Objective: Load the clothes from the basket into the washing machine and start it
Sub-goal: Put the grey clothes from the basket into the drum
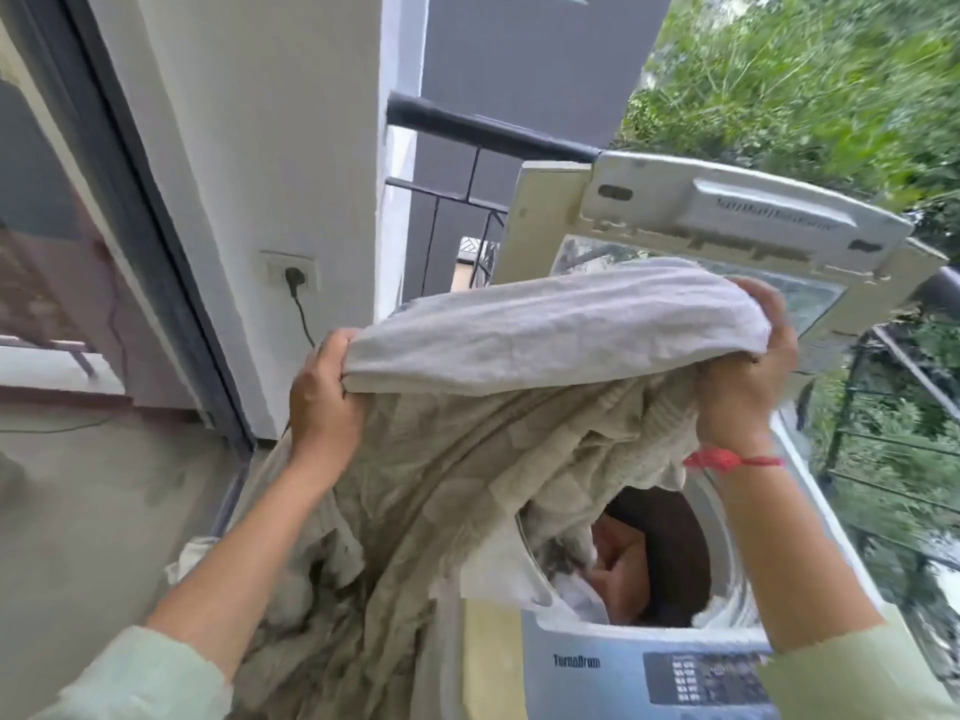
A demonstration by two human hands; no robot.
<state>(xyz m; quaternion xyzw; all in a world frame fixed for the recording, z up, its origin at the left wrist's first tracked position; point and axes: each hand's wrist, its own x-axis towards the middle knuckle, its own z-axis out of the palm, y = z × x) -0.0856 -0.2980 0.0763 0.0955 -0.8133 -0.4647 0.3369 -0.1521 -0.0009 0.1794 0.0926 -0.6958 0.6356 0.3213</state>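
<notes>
- The left hand (322, 402) grips the left edge of a pale grey folded cloth (545, 330), fingers curled round the bunched hem
- The right hand (748, 376) clutches the right end of the same bundle, fingers wrapped over the grey cloth; its thumb is hidden in the fabric
- Under the grey cloth hangs a large beige checked woven blanket (441, 485); both hands seem to hold it too, though the folds hide where each grasp ends
- The blanket drapes over the left side of the white top-loading washing machine (571, 662) and hides it; the blanket's lower end is cut off by the bottom edge
- A fold dips into the round drum opening (675, 537), where dark and reddish-brown garments lie, too blurred to tell apart
- The machine's cream lid (727, 215) stands raised at the far side, its lower part behind the cloth
- The dark blue control panel (706, 678) at the near edge is partly covered by the right pale green sleeve (841, 672); its markings are unreadable
- A red thread (727, 459) circles the right wrist
- On the white wall at left a black plug (294, 278) sits in a socket, its cable passing behind the left hand
</notes>
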